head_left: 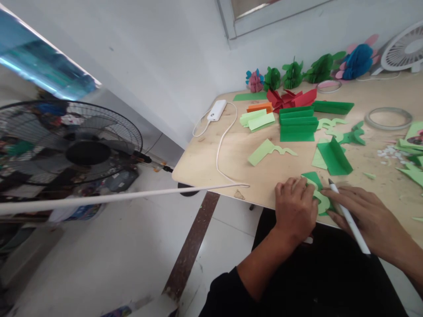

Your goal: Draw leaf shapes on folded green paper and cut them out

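Note:
At the table's front edge, my left hand (295, 209) presses with curled fingers on a light green paper cutout (323, 203), which lies over a darker green paper piece (312, 178). My right hand (366, 215) touches the same cutout from the right with its fingertips. A white pen (350, 222) with a dark tip rests in my right hand, its tip pointing up and left. Just beyond the hands stands a folded green paper (335, 157). A light green strip with a wavy cutout (261, 152) lies further left.
Folded green papers (298, 124), red folded paper (291, 99) and tape rolls (388, 119) lie on the wooden table (205, 154). Paper figures and a small white fan (405, 48) line the wall. A white cable (132, 194) crosses the left; a large black fan (87, 152) stands beyond it.

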Demonstrator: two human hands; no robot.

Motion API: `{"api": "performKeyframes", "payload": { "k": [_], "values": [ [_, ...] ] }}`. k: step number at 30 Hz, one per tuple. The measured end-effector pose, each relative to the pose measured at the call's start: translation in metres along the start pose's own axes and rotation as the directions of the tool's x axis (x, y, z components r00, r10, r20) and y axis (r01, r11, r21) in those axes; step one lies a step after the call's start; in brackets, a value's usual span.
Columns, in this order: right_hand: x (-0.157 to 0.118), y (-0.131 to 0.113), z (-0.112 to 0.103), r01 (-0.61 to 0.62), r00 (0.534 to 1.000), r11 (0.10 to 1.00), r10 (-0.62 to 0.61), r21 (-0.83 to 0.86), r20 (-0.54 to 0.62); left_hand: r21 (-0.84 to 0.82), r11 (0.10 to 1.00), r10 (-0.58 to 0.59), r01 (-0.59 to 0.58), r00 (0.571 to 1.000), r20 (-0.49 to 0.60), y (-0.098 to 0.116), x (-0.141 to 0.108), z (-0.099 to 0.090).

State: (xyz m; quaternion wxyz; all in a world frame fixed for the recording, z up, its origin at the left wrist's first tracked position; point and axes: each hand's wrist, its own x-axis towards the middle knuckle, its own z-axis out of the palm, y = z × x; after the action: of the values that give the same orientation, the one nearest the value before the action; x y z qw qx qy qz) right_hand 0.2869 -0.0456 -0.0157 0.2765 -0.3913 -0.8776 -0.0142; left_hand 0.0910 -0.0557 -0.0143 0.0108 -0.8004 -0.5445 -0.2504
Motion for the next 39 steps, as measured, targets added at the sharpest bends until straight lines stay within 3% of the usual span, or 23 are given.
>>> {"api": "performKeyframes", "payload": {
  "k": [7, 39],
  "values": [
    [0.0002, -0.0009, -0.0010, -0.035, 0.999, 0.998, 0.035, 0.048, 0.003, 0.013, 1.000, -0.004, 0.004, 0.999, 0.032, 0.0004, 0.0010, -0.0004],
    [0.0044, -0.0002, -0.0013, 0.078, 0.997, 0.997, -0.078, -0.006, -0.002, -0.049, 0.999, -0.008, 0.013, 0.995, 0.097, -0.0013, 0.0027, -0.0058]
  ]
}}
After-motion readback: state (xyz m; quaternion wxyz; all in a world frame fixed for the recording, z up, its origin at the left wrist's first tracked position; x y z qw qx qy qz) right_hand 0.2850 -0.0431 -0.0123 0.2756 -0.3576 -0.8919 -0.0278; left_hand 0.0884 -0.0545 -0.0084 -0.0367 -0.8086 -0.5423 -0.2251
